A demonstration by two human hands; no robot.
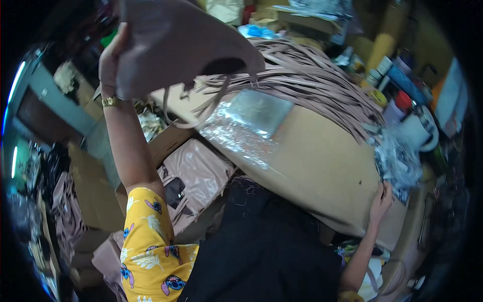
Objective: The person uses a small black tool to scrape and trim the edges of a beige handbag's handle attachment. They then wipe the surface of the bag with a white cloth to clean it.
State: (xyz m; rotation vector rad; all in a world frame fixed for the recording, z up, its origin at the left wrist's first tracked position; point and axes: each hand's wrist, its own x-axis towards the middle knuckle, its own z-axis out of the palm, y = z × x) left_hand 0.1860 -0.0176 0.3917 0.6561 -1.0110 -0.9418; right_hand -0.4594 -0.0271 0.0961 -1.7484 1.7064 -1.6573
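Note:
My left hand [111, 58] is raised at the upper left, fingers wrapped round the edge of a dusty-mauve leather bag [171, 45]. The bag hangs over the far left of the table, with a dark opening on its lower right. A looped strap [219, 103] dangles from it toward the tabletop. My right hand [381, 202] is low over the table's right side, its fingers drawn together at the lower edge of a clear plastic bag [400, 158] of small items. Whatever those fingers pinch, if anything, is too small to make out.
Long mauve straps [312, 75] lie heaped across the table's far side. Clear plastic packets [256, 113] rest on the brown tabletop [322, 151]. An open carton [196, 176] of mauve bags stands left of it. A white mug [420, 131] and bottles crowd the right.

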